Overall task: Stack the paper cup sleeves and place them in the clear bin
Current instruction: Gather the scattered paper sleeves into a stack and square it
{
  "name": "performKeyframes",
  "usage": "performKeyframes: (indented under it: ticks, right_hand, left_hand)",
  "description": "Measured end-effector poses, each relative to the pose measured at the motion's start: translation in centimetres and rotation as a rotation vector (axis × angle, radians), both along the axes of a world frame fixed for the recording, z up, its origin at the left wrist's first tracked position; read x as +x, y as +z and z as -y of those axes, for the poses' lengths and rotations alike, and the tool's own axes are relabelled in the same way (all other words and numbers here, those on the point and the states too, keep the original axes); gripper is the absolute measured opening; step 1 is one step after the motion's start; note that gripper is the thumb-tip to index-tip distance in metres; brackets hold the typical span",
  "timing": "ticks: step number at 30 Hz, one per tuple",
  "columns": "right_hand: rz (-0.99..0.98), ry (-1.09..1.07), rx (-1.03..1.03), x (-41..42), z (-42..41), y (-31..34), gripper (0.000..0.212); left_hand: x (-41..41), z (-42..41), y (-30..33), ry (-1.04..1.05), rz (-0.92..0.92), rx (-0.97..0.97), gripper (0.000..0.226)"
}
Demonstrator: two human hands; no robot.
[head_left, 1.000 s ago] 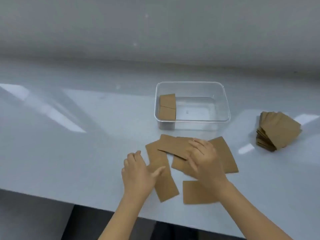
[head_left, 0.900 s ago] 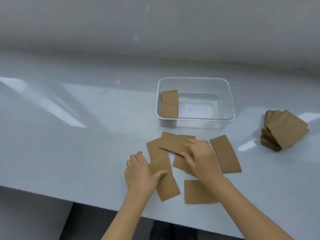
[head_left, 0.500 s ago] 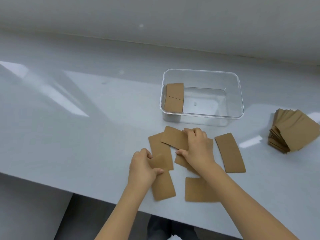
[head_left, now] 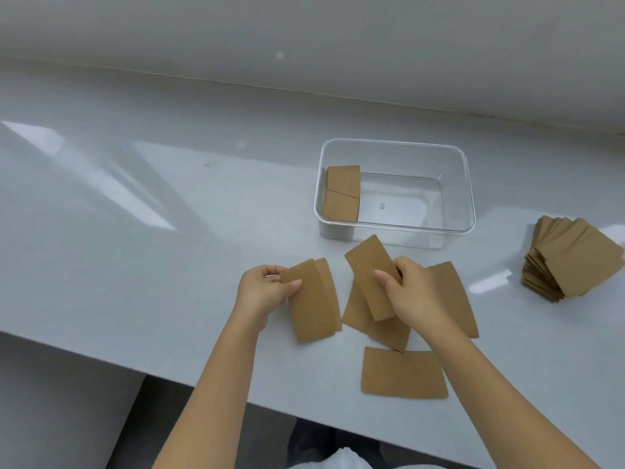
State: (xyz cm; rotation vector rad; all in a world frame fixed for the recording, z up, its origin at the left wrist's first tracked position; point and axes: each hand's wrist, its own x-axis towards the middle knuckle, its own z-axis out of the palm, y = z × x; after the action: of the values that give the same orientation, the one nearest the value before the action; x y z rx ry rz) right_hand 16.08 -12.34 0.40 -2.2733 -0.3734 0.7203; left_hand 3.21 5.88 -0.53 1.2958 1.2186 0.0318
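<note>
On the pale table, the left hand pinches a small stack of two brown sleeves; its thumb presses the top face near the stack's 11 o'clock corner and the fingers curl behind that far edge, so the sleeves run from the fingers toward 5 o'clock. Just right of it, the right hand is clamped on a single sleeve, thumb on top at mid-length, fingers wrapped round its right edge; the sleeve tilts toward 11 o'clock above two loose sleeves. Another sleeve lies partly under that wrist, and one lies flat at 6 o'clock. At 12 o'clock from the hands the clear bin holds a stack of sleeves against its left wall. A fanned pile sits at 3 o'clock, well apart.
</note>
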Motion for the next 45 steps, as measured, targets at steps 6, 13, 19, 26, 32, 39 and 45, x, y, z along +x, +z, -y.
performKeyframes:
  ticks: [6,13,19,26,32,39,45]
  right_hand:
    - [-0.376,-0.205,0.209,-1.0,-0.1,-0.8,0.026]
    - [-0.286,-0.161,0.196,-5.0,-4.3,-1.9,0.022]
    - [-0.428,-0.243,0.27,-6.2,-4.6,-2.0,0.016]
    - [-0.188,-0.577,0.314,-4.2,2.6,-0.7,0.04]
    - [-0.186,-0.519,0.02,-3.6,4.0,-2.4,0.032]
    - [-0.154,-0.517,0.002,-4.0,1.7,-2.4,0.03]
    - [-0.07,-0.561,0.071,-4.1,0.4,-2.8,0.024]
  left_hand:
    - [2.5,2.0,-0.8,-0.102,-0.109,0.402,0.047]
    - [3.0,3.9,-0.8,-0.147,-0.237,0.498,0.068]
    - [2.2,3.4,0.1,-0.071,-0.12,0.184,0.015]
    - [0.5,2.6,1.2,0.051,0.19,-0.279,0.01]
    - [0.4,2.5,1.2,0.039,0.197,-0.299,0.023]
    - [0.7,3.7,0.5,0.002,0.152,-0.337,0.03]
    - [1.3,5.5,0.2,-0.067,0.166,-0.402,0.029]
